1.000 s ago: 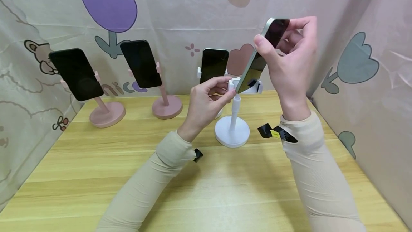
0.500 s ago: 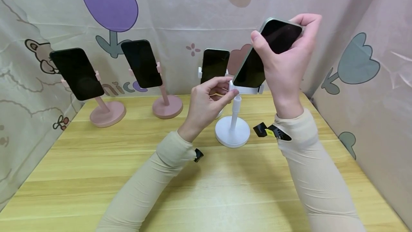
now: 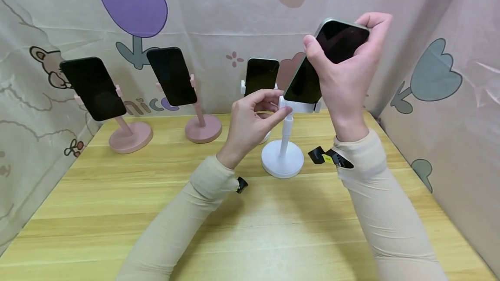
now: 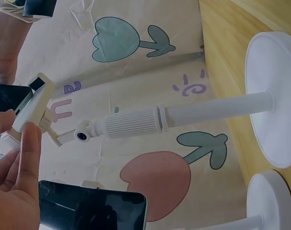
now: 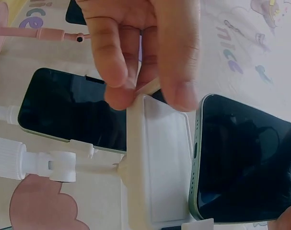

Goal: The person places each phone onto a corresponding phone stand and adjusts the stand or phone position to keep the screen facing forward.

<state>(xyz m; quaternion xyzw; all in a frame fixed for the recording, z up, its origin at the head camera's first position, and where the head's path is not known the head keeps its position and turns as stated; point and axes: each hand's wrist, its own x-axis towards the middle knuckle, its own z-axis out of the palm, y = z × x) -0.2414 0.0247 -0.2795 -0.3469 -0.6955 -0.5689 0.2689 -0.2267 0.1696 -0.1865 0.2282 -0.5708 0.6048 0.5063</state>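
Observation:
My right hand (image 3: 345, 86) grips the upper part of a smartphone (image 3: 306, 79) with a dark screen and pale green edge, thumb along its left side. The phone leans, its lower end right at the clamp of a white phone stand (image 3: 283, 159). With thumb and fingers, my left hand (image 3: 251, 122) pinches the left end of that clamp. In the right wrist view, the clamp's white back plate (image 5: 167, 163) shows beside the phone's bottom edge. The left wrist view shows the stand's ribbed collar (image 4: 133, 122) and pivot below the clamp.
Behind my left hand, another white stand holds a phone (image 3: 261, 74). Two pink stands, each bearing a dark phone, stand at the left: a nearer one (image 3: 130, 138) and one further right (image 3: 203, 129). A patterned cloth (image 3: 218, 8) hangs behind the wooden table (image 3: 117, 203).
My right hand has turned the phone so its screen faces me, and its lower end has come over the clamp. My left hand has stayed at the clamp.

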